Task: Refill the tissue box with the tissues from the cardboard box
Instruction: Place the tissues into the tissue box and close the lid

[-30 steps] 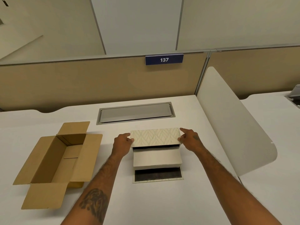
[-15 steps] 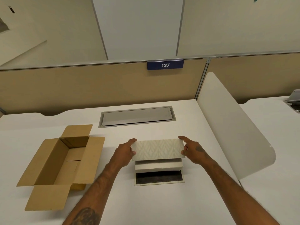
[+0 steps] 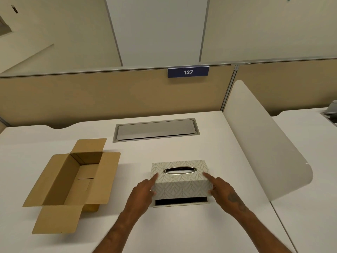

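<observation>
Off to the left on the white desk sits the cardboard box, flaps folded out flat, its inside bare brown as far as I can see from here. Well apart from it, near the middle of the desk, is the tissue box, a pale cover with a leaf pattern and an oval metal-rimmed slot on top. The cover sits a little above its base tray, and a dark gap shows along the near edge between them. The left hand presses against the cover's left end, forefinger stretched up along the corner, and the right hand does the same at the right end, so the cover is pinched between the two. Behind it a grey cable hatch is set into the desktop, with a blue plate marked 137 on the partition above. A white curved divider stands at the right edge.
</observation>
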A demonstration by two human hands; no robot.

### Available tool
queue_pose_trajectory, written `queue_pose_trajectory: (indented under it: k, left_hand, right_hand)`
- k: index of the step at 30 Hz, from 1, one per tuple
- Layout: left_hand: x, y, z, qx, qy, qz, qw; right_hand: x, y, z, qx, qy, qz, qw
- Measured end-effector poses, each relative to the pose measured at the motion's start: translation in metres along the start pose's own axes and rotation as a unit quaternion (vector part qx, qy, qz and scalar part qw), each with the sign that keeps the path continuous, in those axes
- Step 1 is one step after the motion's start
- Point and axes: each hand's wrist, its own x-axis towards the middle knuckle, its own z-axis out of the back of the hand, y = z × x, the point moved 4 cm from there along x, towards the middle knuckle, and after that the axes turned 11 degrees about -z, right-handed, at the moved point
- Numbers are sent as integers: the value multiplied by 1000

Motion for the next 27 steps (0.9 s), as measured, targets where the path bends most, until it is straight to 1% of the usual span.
queue_pose_trajectory:
  k: [3,10,13,16,18,21,23,26,27]
  left_hand:
    - [-11,1,-11,21,-4,-1,1000]
    - [-33,1,-34,74,-33,-22,996]
    - [-39,-4,-38,99,-32,-36,994]
    - [-40,-7,-39,130,-28,-36,990]
    - [-40,-8,-38,144,-27,-41,988]
    - [-40,-8,-37,140,-30,-38,989]
    - [-41,-8,-38,140,-36,-35,989]
    - [-42,-7,-39,140,-42,-33,989]
    - [-43,-7,-38,139,-42,-30,989]
  right_hand:
    - [-15,2,-6,-39,-31,28,998]
    - [-37,2,-23,-86,-66,22,994]
    - [-42,7,-26,-91,-76,36,992]
    - [-43,8,-28,-99,-118,69,986]
    - [-42,5,-31,-90,-121,62,987]
    - [-41,1,-36,-89,-146,70,983]
    - [-41,-2,-40,-85,-140,57,985]
    - [-37,-3,-40,-122,-164,57,977]
    - [-36,-2,-41,-143,-158,64,975]
